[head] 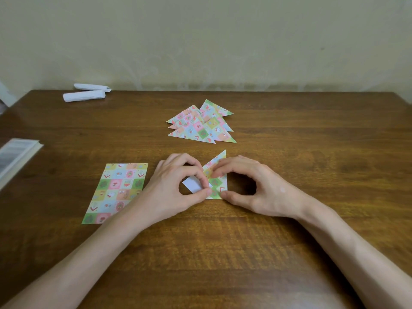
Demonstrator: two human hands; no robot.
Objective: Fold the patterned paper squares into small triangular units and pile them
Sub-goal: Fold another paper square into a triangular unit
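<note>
Two hands meet on the half-folded paper (216, 182), which lies on the table (301, 141) directly between them. I see the left hand (174, 188) pinching its white flap, the right hand (254, 188) pinching its patterned edge; the pile of triangles (200, 127) sits just beyond, untouched.

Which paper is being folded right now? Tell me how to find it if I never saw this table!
Find the brown wooden table, then the pile of finished triangles near its middle. Just nearer the person than that pile, the left hand and right hand pinch the half-folded paper. It alone shows a white flap, unlike the flat patterned sheets to its left.
</note>
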